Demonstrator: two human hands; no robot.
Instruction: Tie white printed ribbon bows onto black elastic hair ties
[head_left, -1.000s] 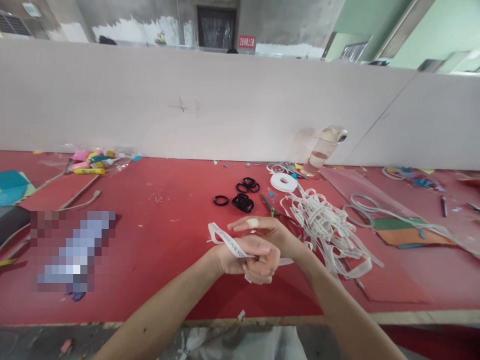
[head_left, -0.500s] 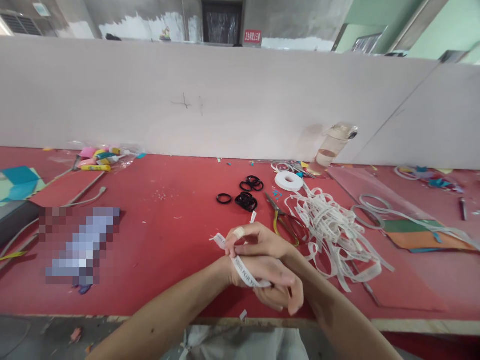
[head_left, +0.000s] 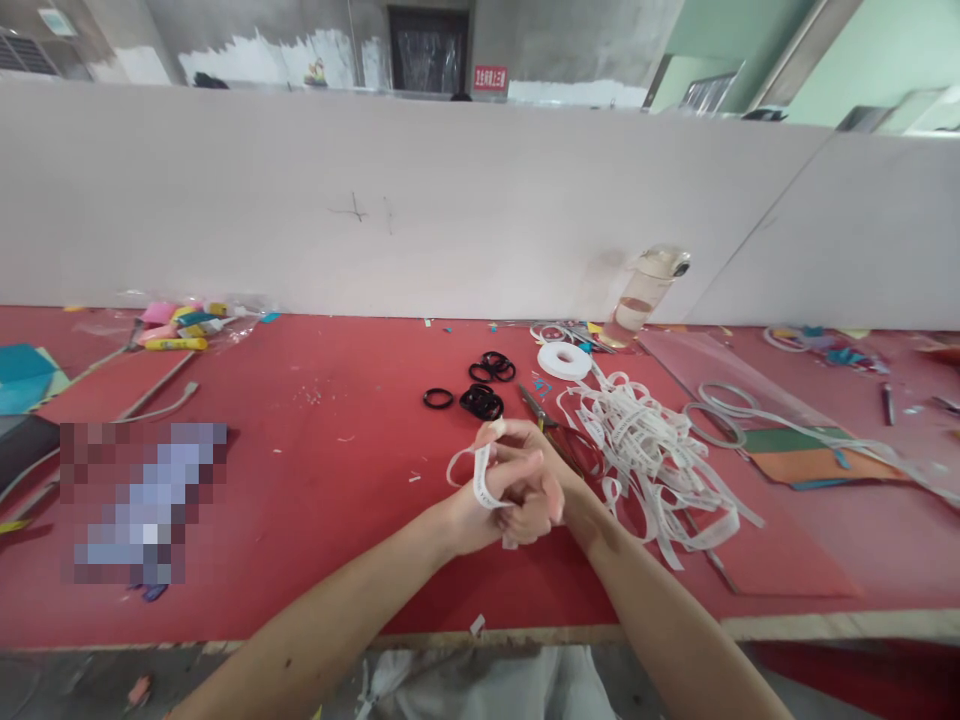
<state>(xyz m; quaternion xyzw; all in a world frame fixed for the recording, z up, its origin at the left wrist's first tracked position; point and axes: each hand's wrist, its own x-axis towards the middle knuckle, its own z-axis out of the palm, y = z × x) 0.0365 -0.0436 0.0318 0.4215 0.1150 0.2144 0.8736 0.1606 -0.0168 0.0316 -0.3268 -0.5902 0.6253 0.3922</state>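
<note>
The red tabletop carries a tangled heap of printed white ribbon, a white roll just beyond it, scissors beside the heap, black rings clustered nearby, a transparent bottle and orange and green sheets.

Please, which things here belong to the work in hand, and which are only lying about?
Probably in the work:
- printed ribbon strip, between left hand and right hand
- printed ribbon heap
- scissors, near the hands
- black rings, less certain

Probably just lying about:
- bottle by the partition
- yellow tube
- orange sheet
</note>
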